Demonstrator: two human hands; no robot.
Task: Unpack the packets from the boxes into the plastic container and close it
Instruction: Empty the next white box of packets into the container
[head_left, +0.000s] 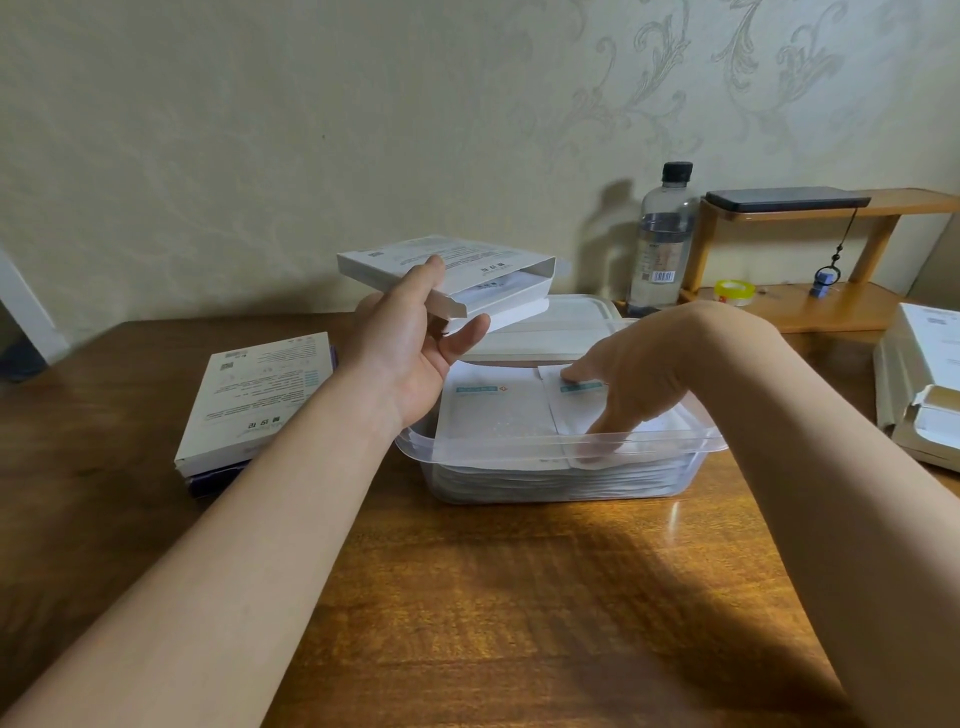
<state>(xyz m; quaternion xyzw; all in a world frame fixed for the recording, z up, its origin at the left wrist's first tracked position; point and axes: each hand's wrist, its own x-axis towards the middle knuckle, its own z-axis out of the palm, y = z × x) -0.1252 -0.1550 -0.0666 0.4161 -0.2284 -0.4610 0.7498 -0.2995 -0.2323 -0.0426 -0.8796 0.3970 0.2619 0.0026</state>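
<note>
White box (447, 273) gripped by left hand (410, 358); right hand (623, 379) presses packets (498, 415).

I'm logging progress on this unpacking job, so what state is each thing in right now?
Plastic container: open, nearly full of packets.
Lid: off, lying behind the container.
Held box: flap open, a packet still inside.
Left hand: gripping the held box, raised.
Right hand: fingers pressing on the packets.
Left box: closed, stacked on another.
Right boxes: flaps open.
Bottle: capped, upright.
</note>
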